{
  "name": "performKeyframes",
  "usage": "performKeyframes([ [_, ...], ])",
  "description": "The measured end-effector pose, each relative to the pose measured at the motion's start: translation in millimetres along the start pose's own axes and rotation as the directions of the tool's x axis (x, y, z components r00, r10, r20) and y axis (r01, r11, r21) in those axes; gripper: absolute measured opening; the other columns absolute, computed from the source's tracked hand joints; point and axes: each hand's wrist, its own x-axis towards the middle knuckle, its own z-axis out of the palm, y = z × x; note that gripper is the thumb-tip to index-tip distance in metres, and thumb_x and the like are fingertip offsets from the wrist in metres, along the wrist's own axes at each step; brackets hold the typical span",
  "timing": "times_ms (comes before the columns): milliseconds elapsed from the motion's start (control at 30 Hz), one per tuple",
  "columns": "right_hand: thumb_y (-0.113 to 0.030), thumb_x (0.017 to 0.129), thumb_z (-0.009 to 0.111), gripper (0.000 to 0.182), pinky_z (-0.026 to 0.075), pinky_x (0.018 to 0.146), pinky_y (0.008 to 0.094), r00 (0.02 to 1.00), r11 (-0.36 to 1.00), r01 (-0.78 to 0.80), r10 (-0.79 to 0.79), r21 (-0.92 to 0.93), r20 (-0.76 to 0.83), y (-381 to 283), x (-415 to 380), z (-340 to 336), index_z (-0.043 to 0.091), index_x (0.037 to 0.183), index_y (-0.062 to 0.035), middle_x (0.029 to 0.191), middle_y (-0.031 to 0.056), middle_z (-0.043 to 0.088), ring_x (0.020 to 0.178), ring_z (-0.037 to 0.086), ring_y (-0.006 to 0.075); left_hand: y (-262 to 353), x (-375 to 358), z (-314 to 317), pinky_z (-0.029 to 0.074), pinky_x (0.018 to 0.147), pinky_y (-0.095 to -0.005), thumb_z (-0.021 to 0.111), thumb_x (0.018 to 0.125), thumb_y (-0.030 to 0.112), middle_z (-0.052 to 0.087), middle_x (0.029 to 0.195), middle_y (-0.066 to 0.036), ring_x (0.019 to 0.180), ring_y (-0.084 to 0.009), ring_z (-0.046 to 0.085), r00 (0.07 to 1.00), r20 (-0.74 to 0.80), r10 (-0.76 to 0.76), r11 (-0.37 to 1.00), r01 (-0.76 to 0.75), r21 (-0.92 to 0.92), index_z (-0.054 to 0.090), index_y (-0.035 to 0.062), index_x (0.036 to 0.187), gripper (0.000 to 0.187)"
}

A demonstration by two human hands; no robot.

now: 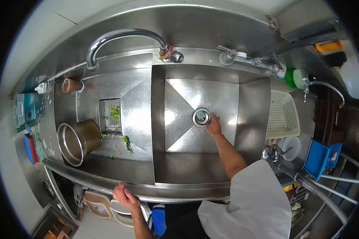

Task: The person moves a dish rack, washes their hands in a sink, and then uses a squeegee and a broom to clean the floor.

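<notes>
My right hand (pixel 214 125) reaches down into the right sink basin (pixel 199 167), its fingers at the right rim of a round metal drain strainer (pixel 202 116) in the middle of the floor. The fingers look closed on that rim, though their tips are partly hidden. Over the sink's front edge (pixel 179 195) hovers my left hand (pixel 125 195), fingers loosely apart and holding nothing. In the left basin (pixel 135 99), a deep metal pot (pixel 77 141) lies tipped on its side. Green leaf scraps (pixel 126 144) are scattered beside a square drain grate (pixel 109 115).
A curved faucet (pixel 127 34) arches over the left basin, where a brown cup (pixel 71 85) lies at the back. Right of the sink are a cream plastic basket (pixel 282 113), a clear tub (pixel 290 148) and a blue container (pixel 321 159). A divider (pixel 152 119) separates the basins.
</notes>
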Motion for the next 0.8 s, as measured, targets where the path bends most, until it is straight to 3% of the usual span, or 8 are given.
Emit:
performKeyframes([
  [100, -0.018, 0.072, 0.078, 0.085, 0.041, 0.103, 0.0406, 0.991, 0.994, 0.044, -0.031, 0.102, -0.127, -17.6, 7.7, 24.3, 0.030, 0.142, -0.0116, 0.129, 0.0193, 0.043, 0.122, 0.043, 0.0386, 1.8, 4.8, 2.4, 0.035, 0.091, -0.0422, 0.044, 0.091, 0.020, 0.064, 0.098, -0.012, 0.097, -0.0316, 0.053, 1.000, 0.009, 0.002, 1.000, -0.002, -0.019, 0.065, 0.0023, 0.100, 0.029],
  [200, -0.021, 0.081, 0.068, 0.065, 0.038, 0.104, 0.0427, 0.985, 0.987, 0.148, -0.141, 0.066, -0.098, -17.9, 27.0, 48.9, 0.039, 0.136, -0.0036, 0.129, 0.0241, 0.044, 0.125, 0.042, 0.0394, 6.1, 9.6, 1.0, 0.034, 0.091, -0.0423, 0.043, 0.091, 0.021, 0.063, 0.097, -0.012, 0.097, -0.0319, 0.052, 0.998, 0.055, -0.007, 1.000, 0.007, 0.006, 0.065, 0.0028, 0.100, 0.030],
  [333, -0.021, 0.093, 0.045, 0.022, 0.045, 0.089, 0.0468, 0.996, 0.839, 0.070, -0.025, 0.540, -0.090, 58.7, 50.3, 112.7, 0.058, 0.102, -0.0059, 0.106, 0.0209, 0.055, 0.104, 0.054, 0.0398, 8.7, 12.0, 2.8, 0.034, 0.092, -0.0413, 0.040, 0.095, 0.029, 0.063, 0.094, -0.012, 0.095, -0.0302, 0.052, 0.998, 0.056, -0.025, 0.999, 0.023, 0.026, 0.063, 0.0009, 0.096, 0.036],
  [400, -0.010, 0.087, 0.058, 0.010, 0.048, 0.079, 0.0432, 0.912, 0.941, 0.332, -0.339, -0.070, -0.228, 18.6, 22.1, 60.2, 0.058, 0.096, -0.0048, 0.094, 0.0166, 0.058, 0.090, 0.059, 0.0379, 7.7, 10.7, 3.5, 0.034, 0.092, -0.0431, 0.040, 0.092, 0.026, 0.063, 0.097, -0.013, 0.097, -0.0327, 0.051, 0.996, 0.071, -0.049, 0.999, 0.047, 0.024, 0.064, 0.0014, 0.099, 0.035],
  [533, -0.010, 0.086, 0.059, 0.014, 0.050, 0.076, 0.0497, 0.948, 0.984, 0.178, -0.172, 0.001, -0.267, -2.5, 14.9, 61.2, 0.056, 0.097, -0.0041, 0.104, 0.0182, 0.055, 0.092, 0.058, 0.0420, 5.6, 12.0, 2.5, 0.034, 0.092, -0.0435, 0.039, 0.092, 0.027, 0.064, 0.094, -0.013, 0.096, -0.0327, 0.051, 0.996, 0.086, -0.031, 0.999, 0.029, 0.026, 0.064, 0.0000, 0.095, 0.037],
  [667, -0.009, 0.083, 0.062, 0.019, 0.052, 0.077, 0.0481, 0.931, 0.981, 0.177, -0.194, -0.084, -0.310, -15.3, 13.6, 55.8, 0.056, 0.100, -0.0040, 0.103, 0.0183, 0.055, 0.092, 0.059, 0.0408, 3.8, 12.4, 6.5, 0.034, 0.092, -0.0434, 0.039, 0.092, 0.028, 0.064, 0.094, -0.013, 0.096, -0.0326, 0.051, 0.997, 0.072, -0.036, 0.999, 0.035, 0.012, 0.064, -0.0005, 0.093, 0.038],
  [733, -0.010, 0.088, 0.056, 0.015, 0.052, 0.078, 0.0470, 0.985, 0.952, 0.144, -0.164, -0.269, -0.054, -16.3, 20.4, 52.2, 0.060, 0.101, -0.0038, 0.104, 0.0206, 0.057, 0.093, 0.061, 0.0396, 2.6, 11.1, 5.4, 0.034, 0.092, -0.0433, 0.038, 0.091, 0.028, 0.064, 0.093, -0.013, 0.096, -0.0325, 0.051, 0.997, 0.074, -0.036, 0.999, 0.035, 0.017, 0.064, -0.0006, 0.092, 0.038],
  [800, -0.009, 0.088, 0.054, 0.017, 0.053, 0.077, 0.0468, 0.979, 0.902, 0.198, -0.199, -0.384, 0.036, -21.5, 29.3, 55.1, 0.060, 0.103, -0.0041, 0.104, 0.0209, 0.057, 0.092, 0.062, 0.0383, 1.2, 12.6, 5.8, 0.034, 0.091, -0.0430, 0.038, 0.092, 0.028, 0.063, 0.093, -0.013, 0.096, -0.0323, 0.052, 0.997, 0.077, -0.012, 1.000, 0.010, 0.022, 0.064, -0.0007, 0.091, 0.039],
])
